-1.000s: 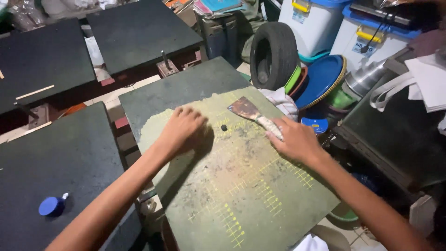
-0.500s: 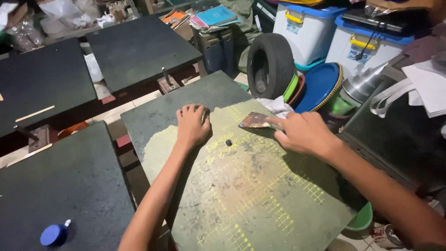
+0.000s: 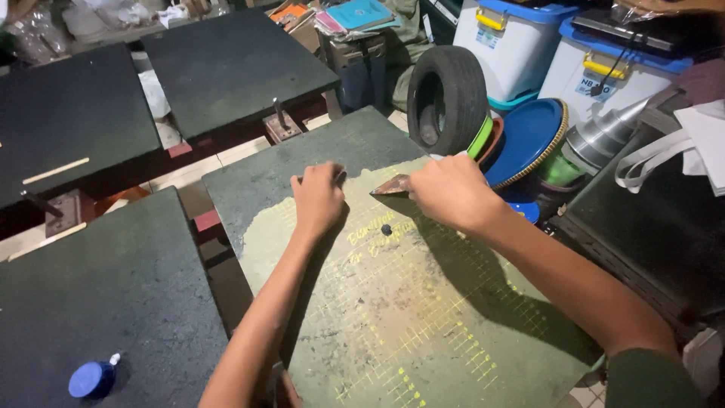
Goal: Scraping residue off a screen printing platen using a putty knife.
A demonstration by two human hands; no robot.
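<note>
The right hand (image 3: 453,190), closed around the scraper (image 3: 393,185), has moved to the far part of the board (image 3: 393,317) since a second ago. The left hand (image 3: 319,198) stays flat beside it, gripping nothing. So the scraping now works the far edge.

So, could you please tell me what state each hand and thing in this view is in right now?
Left hand: pressed flat on the board.
Right hand: closed around the scraper.
Scraper: blade tip on the board, tilted.
Board: coated with yellowish residue and grid marks.
Tyre: standing upright.
Blue-capped bottle: lying on the neighbouring board, capped.
</note>
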